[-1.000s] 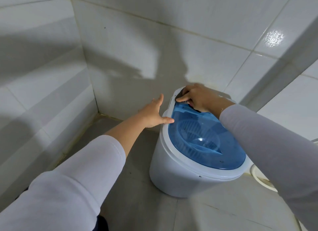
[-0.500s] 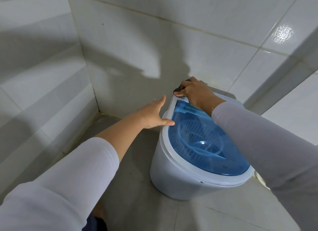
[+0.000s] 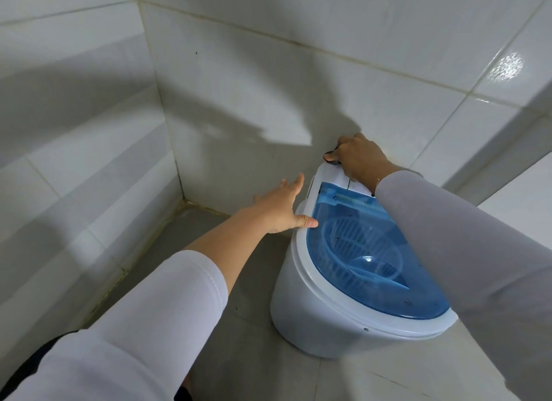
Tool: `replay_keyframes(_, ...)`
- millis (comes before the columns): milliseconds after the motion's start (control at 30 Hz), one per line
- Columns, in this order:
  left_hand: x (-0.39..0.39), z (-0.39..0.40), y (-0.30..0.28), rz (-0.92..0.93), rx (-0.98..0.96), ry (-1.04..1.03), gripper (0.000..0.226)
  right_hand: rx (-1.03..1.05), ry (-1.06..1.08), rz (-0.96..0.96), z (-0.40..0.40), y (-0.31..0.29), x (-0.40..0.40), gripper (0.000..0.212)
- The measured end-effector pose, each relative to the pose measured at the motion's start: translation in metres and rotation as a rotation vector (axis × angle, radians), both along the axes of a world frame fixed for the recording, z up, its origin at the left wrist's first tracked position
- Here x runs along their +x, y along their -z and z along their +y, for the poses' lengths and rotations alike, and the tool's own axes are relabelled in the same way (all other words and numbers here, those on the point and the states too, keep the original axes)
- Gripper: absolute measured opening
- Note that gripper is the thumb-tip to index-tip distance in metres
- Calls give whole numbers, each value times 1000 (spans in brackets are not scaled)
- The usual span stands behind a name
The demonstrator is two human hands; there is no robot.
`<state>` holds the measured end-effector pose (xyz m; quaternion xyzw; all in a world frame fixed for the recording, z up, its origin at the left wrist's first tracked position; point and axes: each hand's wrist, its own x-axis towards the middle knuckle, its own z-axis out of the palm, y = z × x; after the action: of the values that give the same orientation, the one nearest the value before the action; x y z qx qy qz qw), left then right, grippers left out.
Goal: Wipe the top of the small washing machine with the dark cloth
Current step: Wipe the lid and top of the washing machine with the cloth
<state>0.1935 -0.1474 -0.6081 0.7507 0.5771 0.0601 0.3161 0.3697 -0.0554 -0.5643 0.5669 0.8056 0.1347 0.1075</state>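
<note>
The small washing machine (image 3: 343, 296) stands on the grey floor in the lower right of centre of the frame, close to the tiled wall (image 3: 268, 72) behind it, and its top is a white rim around a clear blue lid (image 3: 376, 251). The right hand (image 3: 358, 158) sits at the far back edge of that top, right of centre in the upper half of the frame, with its fingers curled down over the dark cloth (image 3: 331, 156); only a small dark bit of the cloth shows at the fingertips, so how much of it is bunched under the palm I cannot tell. The left hand (image 3: 283, 209) is near the centre of the frame with fingers spread and straight, holding nothing, its thumb reaching to the left rim of the machine as if to steady it. By my reading the wiping is under way at the back strip of white plastic beside the wall, and the wide blue lid is still to be covered, since small dark specks dot it toward the lower right; the front rim also looks untouched, though the pictures cannot prove what has been cleaned. Counted: one washing machine, one lid, one cloth, two hands, two pale sleeves, and two tiled walls meeting at a corner in the left of the frame
</note>
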Motion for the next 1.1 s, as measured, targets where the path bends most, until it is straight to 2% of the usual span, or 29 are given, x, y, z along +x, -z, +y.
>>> replay_keyframes(200,1,0,-2,25,15,30,99,-15,-12,20,-4,-10,6,34)
replay_keyframes(333,2,-1,-3,12,26,50,96,33,-10,259,-9,-27,23,39)
replay_keyframes(400,2,-1,-3,9,27,57,95,48,41,317,-11,-40,34,40)
replay_keyframes(567,5,-1,-3,27,30,79,88,-59,198,225,-14,-57,54,42)
replay_keyframes(800,5,-1,-5,49,22,93,85,-238,312,232,-15,-44,46,44)
replay_keyframes(967,4,2,-2,35,1,87,85,-215,377,284,-8,-33,37,31)
replay_keyframes(1100,5,3,-2,66,3,97,86,-192,355,318,-10,-31,33,33)
